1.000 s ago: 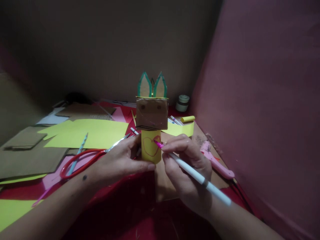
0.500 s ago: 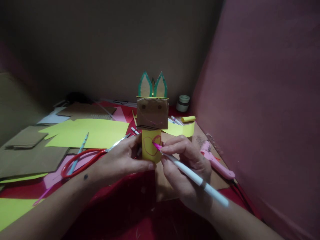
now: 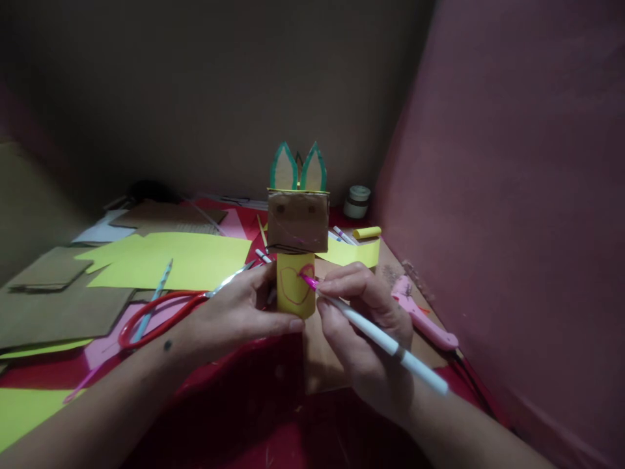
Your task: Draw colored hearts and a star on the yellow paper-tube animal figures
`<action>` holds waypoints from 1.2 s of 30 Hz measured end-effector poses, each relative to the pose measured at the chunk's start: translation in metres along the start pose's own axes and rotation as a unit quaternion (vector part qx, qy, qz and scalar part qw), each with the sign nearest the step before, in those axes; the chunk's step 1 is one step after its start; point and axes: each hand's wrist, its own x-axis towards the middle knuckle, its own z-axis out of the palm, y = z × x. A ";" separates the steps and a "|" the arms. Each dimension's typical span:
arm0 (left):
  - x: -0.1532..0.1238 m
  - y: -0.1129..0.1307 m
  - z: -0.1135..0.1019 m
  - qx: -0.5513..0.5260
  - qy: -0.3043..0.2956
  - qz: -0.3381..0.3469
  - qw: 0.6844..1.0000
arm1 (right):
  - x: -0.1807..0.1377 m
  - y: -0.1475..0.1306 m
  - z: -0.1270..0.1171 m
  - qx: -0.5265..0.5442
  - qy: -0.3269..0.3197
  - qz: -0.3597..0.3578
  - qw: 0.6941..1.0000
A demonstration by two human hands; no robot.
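Note:
My left hand [image 3: 254, 303] is closed around the lower part of a cardboard figure [image 3: 297, 221], keeping it upright. The figure has a brown box head with two dark eyes, pointed ears edged in green, and a yellow paper tube body [image 3: 293, 309]. On the tube is a pink heart outline, partly coloured at its upper right. My right hand [image 3: 366, 319] grips a white marker [image 3: 371, 334] with a pink tip, which touches or nearly touches the heart. Red-handled scissors [image 3: 163, 296] lie beside my left wrist, their blades partly behind that hand.
Yellow paper [image 3: 176, 257] and cardboard pieces [image 3: 63, 312] cover the left side, with a blue pencil [image 3: 153, 299] there. A pink glue gun [image 3: 424, 316] lies at the right, near the pink wall [image 3: 517, 228]. Behind stands a lidded jar [image 3: 357, 202].
The marker tip has shifted slightly to the right and up on the heart, and my right hand moved a little with it. My left hand and the figure stay put.

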 end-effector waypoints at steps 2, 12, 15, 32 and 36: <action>0.000 -0.002 -0.002 -0.003 -0.010 0.006 1.000 | 0.001 -0.001 0.000 0.011 0.012 0.008 1.000; 0.000 0.000 -0.001 0.010 0.001 0.004 1.000 | -0.001 0.003 0.001 0.018 0.006 -0.002 1.000; -0.001 0.000 -0.001 0.014 -0.005 0.007 1.000 | -0.002 0.005 0.001 0.019 -0.002 -0.006 1.000; -0.001 0.000 -0.001 0.008 -0.003 0.001 1.000 | 0.000 0.003 0.001 0.008 -0.002 -0.010 1.000; 0.000 -0.002 -0.002 -0.013 -0.018 0.007 1.000 | 0.001 0.000 0.001 0.021 0.020 0.008 1.000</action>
